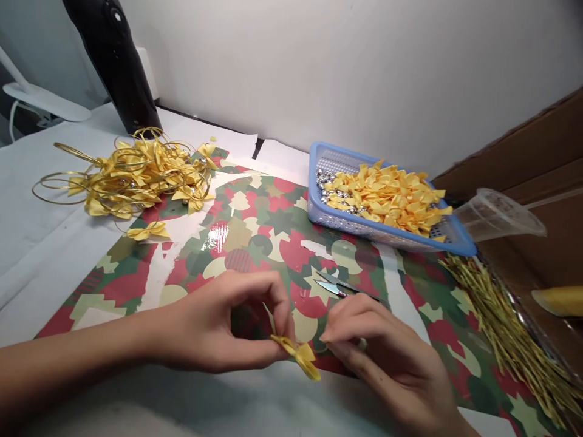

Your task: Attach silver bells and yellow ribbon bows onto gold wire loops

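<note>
Well, only a light pinch: left hand (214, 321) half closed, thumb and fingertips gripping one end of a yellow satin bow (298, 357), just above the near edge of the printed wrapping paper (291, 255); right hand (368, 346) partly curled, close beside the bow, any hold too hidden to tell. Main risks: slippery satin sliding from so slight a grip, thread snips (339, 288) just beyond the right hand snagging ribbon or nicking knuckles, and silver beads (330, 188) spilling from the blue plastic basket (314, 182) if bumped.
</note>
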